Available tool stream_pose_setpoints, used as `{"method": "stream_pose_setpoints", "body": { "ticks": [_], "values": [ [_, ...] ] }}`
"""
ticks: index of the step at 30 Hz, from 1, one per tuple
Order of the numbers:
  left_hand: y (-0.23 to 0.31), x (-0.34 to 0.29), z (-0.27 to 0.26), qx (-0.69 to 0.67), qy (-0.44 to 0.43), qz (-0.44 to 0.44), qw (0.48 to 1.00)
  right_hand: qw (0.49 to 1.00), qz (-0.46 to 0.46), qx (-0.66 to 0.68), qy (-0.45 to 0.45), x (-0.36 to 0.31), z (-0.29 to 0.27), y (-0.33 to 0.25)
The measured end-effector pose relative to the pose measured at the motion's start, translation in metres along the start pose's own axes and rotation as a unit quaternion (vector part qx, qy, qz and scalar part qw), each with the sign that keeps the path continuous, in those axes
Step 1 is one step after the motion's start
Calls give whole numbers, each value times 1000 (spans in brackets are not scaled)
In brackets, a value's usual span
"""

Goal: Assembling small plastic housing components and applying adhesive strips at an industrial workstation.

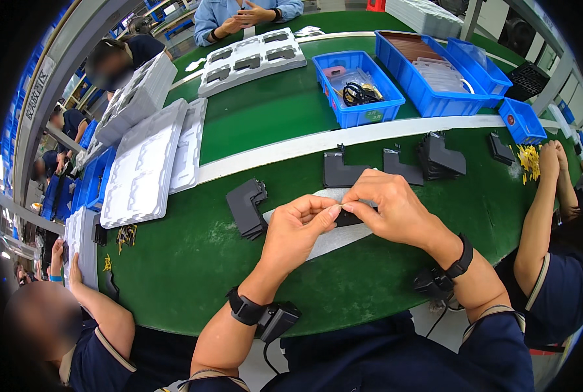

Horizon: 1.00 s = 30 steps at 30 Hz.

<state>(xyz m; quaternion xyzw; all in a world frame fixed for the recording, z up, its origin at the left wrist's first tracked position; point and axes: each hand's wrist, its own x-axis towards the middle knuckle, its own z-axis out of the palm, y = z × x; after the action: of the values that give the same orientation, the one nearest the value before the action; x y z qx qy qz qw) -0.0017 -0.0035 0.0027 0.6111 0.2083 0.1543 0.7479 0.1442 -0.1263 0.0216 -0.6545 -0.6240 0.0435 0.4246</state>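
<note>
Both hands meeting over green table [193, 261], fingertips pinched together at centre; left hand [298, 228] closed, thumb + forefinger nipping a small pale strip [336, 208], maybe a label or film, too small to tell; right hand [389, 206] closed likewise on same strip from other side, also covering a black plastic part [349, 219] just under the fingers; part lying on a grey-white sheet [334, 240] flat on table betw. the two wrists; black wrist straps w/ small black boxes on both forearms

Just left of left hand, stack of black L-shaped corner pieces [247, 208]; beyond right hand, more black corner pieces [341, 171] in a row along white stripe [317, 142] across table, biggest stack [440, 157] to the right; far side of stripe, blue bin [357, 88] w/ black cable coil, larger blue bin [428, 68] beside it w/ clear packets; white moulded trays [144, 166] stacked at left, another tray [252, 60] w/ dark parts in pockets near top; yellow small parts [530, 160] in a heap at right

Other ppl around: arm [543, 209] of a person at right reaching up to the yellow heap; person lower left, hand [61, 251] on a tray edge; person at top w/ hands [249, 16] clasped
</note>
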Motion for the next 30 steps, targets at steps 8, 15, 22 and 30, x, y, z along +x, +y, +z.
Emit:
{"method": "stream_pose_setpoints", "body": {
  "ticks": [8, 15, 22, 30],
  "values": [
    [-5, 2, 3, 85, 16, 41, 995, 991, -71, -99, 59, -1, 11, 2],
    [-6, 2, 3, 72, 43, 37, 996, 989, 110, 97, 6, -1, 7, 7],
    [-5, 2, -4, 66, 36, 48, 996, 993, 112, 28, 13, -4, 11, 10],
    [-7, 2, -1, 88, 83, 73, 990, 992, -42, -80, 86, -7, 32, 6]
  ]
}}
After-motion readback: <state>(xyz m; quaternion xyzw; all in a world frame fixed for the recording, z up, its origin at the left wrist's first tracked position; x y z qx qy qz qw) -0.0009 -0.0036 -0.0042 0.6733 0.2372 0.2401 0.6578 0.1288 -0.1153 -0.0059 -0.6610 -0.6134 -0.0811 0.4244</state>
